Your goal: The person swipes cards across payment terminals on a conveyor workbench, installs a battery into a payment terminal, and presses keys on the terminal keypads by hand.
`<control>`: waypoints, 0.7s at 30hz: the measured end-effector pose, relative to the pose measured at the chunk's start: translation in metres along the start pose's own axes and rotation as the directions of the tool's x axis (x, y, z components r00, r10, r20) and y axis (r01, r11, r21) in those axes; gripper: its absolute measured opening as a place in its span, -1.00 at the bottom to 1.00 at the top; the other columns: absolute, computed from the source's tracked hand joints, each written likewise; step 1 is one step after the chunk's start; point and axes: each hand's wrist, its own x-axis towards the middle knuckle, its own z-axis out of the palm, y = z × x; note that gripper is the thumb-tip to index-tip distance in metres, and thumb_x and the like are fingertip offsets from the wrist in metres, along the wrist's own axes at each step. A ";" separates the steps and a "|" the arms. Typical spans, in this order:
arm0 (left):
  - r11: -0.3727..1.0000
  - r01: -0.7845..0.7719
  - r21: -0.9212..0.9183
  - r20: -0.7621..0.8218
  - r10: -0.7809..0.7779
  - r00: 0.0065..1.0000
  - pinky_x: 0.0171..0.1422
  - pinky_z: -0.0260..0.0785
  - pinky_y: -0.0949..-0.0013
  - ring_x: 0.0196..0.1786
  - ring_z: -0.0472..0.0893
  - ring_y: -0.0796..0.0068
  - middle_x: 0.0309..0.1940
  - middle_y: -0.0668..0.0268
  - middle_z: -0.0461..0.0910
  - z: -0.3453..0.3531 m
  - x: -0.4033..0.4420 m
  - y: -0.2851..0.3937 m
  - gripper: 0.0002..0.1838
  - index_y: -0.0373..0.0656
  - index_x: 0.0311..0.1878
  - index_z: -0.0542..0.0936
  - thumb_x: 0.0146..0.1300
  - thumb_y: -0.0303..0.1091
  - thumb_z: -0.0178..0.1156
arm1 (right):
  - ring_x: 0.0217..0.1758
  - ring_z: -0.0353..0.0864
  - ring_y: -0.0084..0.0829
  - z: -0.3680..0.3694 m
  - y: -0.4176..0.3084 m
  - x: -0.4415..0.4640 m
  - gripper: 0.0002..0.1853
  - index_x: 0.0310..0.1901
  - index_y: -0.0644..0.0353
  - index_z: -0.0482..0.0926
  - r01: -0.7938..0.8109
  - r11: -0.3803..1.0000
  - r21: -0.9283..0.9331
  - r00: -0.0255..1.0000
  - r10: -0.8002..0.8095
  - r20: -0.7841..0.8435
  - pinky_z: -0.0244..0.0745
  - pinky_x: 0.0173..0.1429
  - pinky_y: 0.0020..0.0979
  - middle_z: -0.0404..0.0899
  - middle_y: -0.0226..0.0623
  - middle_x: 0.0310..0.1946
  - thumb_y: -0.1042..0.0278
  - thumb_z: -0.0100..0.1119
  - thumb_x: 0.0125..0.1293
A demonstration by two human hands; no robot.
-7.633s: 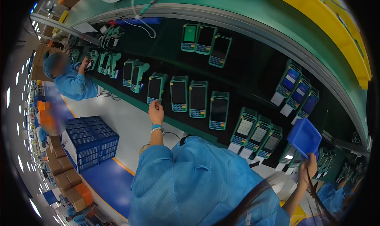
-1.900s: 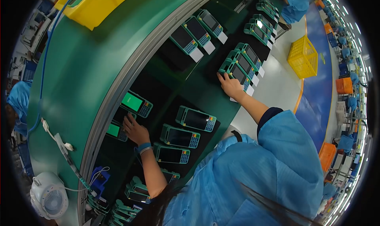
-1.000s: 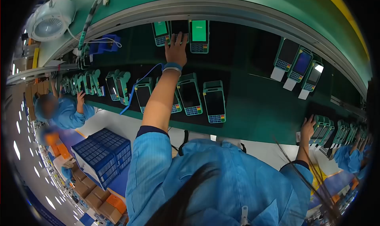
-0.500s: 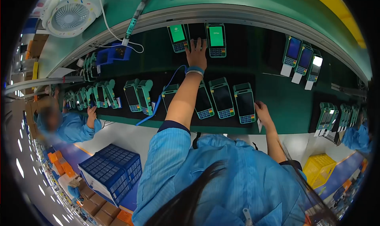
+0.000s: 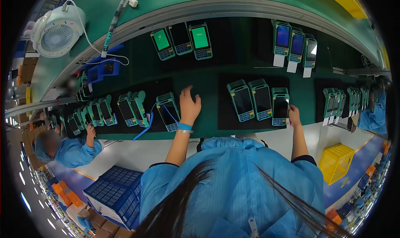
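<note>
Three dark-screened payment terminals (image 5: 260, 98) lie on a black mat (image 5: 227, 123) right of centre, on a green counter (image 5: 302, 94). The right hand (image 5: 294, 116) is at the right edge of the rightmost terminal (image 5: 280, 107), fingers curled; whether they grip it or a pale sliver there, I cannot tell. The left hand (image 5: 189, 107), near centre, is released, fingers loosely spread, just beside a terminal crossed by a blue cord (image 5: 143, 132). Upper right, three terminals have white cards (image 5: 292, 67) jutting from their lower ends. The step in hand seems to be handling the rightmost terminal; any next move there would call for a light pinch, leaving its neighbours undisturbed.
</note>
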 end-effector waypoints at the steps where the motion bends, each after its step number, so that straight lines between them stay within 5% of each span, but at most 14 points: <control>1: 1.000 0.004 0.004 0.000 -0.004 1.000 0.16 0.33 0.09 0.06 0.44 -0.05 0.04 -0.06 0.43 0.010 -0.013 0.000 -0.49 -0.25 0.17 0.36 0.12 -0.37 0.15 | -0.26 0.53 -0.45 -0.019 0.008 0.007 -0.68 -0.08 0.39 0.55 0.038 0.998 -0.050 0.998 -0.041 -0.047 0.41 -0.11 -0.43 0.62 -0.21 -0.30 0.27 0.04 0.35; 4: 0.956 0.259 -0.136 0.385 -0.190 0.903 0.13 0.38 0.16 0.01 0.51 0.00 -0.01 -0.08 0.48 0.044 -0.038 0.021 -0.46 -0.33 0.17 0.36 0.12 -0.33 0.18 | -0.23 0.53 -0.44 -0.074 0.028 0.035 -0.70 -0.09 0.37 0.56 0.070 0.989 -0.130 0.980 -0.092 -0.178 0.39 -0.10 -0.43 0.62 -0.20 -0.29 0.31 -0.02 0.34; 6: 0.922 0.356 -0.151 0.575 -0.210 0.790 0.16 0.38 0.17 0.06 0.51 -0.01 0.03 -0.12 0.47 0.067 -0.047 0.049 -0.44 -0.37 0.17 0.36 0.12 -0.29 0.19 | -0.15 0.53 -0.46 -0.117 0.059 0.068 -0.62 0.03 0.48 0.48 0.044 0.991 -0.129 0.996 -0.054 -0.071 0.42 -0.05 -0.47 0.60 -0.22 -0.19 0.29 -0.06 0.37; 12: 0.932 0.188 -0.311 0.547 0.014 0.837 0.27 0.28 0.13 0.17 0.42 -0.05 0.09 -0.12 0.42 0.136 -0.076 0.118 -0.43 -0.31 0.18 0.36 0.14 -0.23 0.19 | -0.14 0.56 -0.39 -0.180 0.095 0.123 -0.64 0.00 0.43 0.52 0.071 0.997 -0.035 0.995 -0.074 -0.072 0.41 -0.02 -0.45 0.61 -0.14 -0.17 0.33 -0.08 0.33; 15: 0.989 -0.026 0.143 0.201 -0.003 0.980 0.37 0.09 0.04 0.24 0.35 0.02 0.17 -0.02 0.36 0.106 -0.073 0.122 -0.39 -0.20 0.21 0.37 0.08 -0.18 0.24 | -0.15 0.55 -0.42 -0.194 0.102 0.134 -0.63 0.01 0.45 0.50 0.083 0.996 0.025 0.996 -0.084 0.041 0.41 -0.03 -0.47 0.60 -0.19 -0.16 0.33 -0.11 0.34; 17: 0.891 0.198 0.409 -0.143 -0.152 0.978 0.42 -0.10 -0.13 0.39 0.13 -0.06 0.32 -0.10 0.17 0.062 -0.069 0.103 -0.30 -0.17 0.25 0.32 0.03 -0.15 0.27 | -0.17 0.55 -0.45 -0.184 0.078 0.115 -0.63 0.01 0.45 0.50 0.044 0.997 0.056 0.998 -0.046 0.037 0.42 -0.05 -0.48 0.60 -0.19 -0.17 0.32 -0.10 0.35; 19: 0.730 0.515 0.449 -0.445 -0.316 0.838 0.44 -0.25 -0.21 0.42 -0.05 -0.29 0.35 -0.35 -0.06 0.031 -0.076 0.056 0.00 -0.14 0.41 0.10 -0.05 0.03 0.36 | -0.20 0.56 -0.47 -0.172 0.065 0.107 -0.63 0.02 0.45 0.50 0.002 0.993 0.122 1.000 -0.003 0.006 0.43 -0.08 -0.49 0.60 -0.19 -0.19 0.30 -0.08 0.37; 20: 0.672 0.629 0.391 -0.490 -0.427 0.760 0.44 -0.27 -0.23 0.43 -0.12 -0.35 0.36 -0.38 -0.13 0.017 -0.080 0.025 0.12 -0.14 0.44 -0.02 -0.09 0.11 0.38 | -0.21 0.56 -0.46 -0.174 0.065 0.108 -0.62 0.02 0.45 0.49 0.019 0.997 0.081 1.000 -0.020 0.009 0.44 -0.08 -0.49 0.61 -0.19 -0.19 0.29 -0.07 0.37; 21: 0.600 0.680 0.421 -0.508 -0.466 0.725 0.40 -0.11 -0.21 0.39 0.02 -0.30 0.32 -0.33 0.02 0.011 -0.084 -0.003 0.15 -0.08 0.45 -0.05 -0.11 0.08 0.41 | -0.21 0.57 -0.46 -0.176 0.068 0.109 -0.61 0.03 0.45 0.49 0.036 0.998 0.042 0.999 -0.037 0.011 0.44 -0.09 -0.49 0.61 -0.19 -0.20 0.27 -0.05 0.37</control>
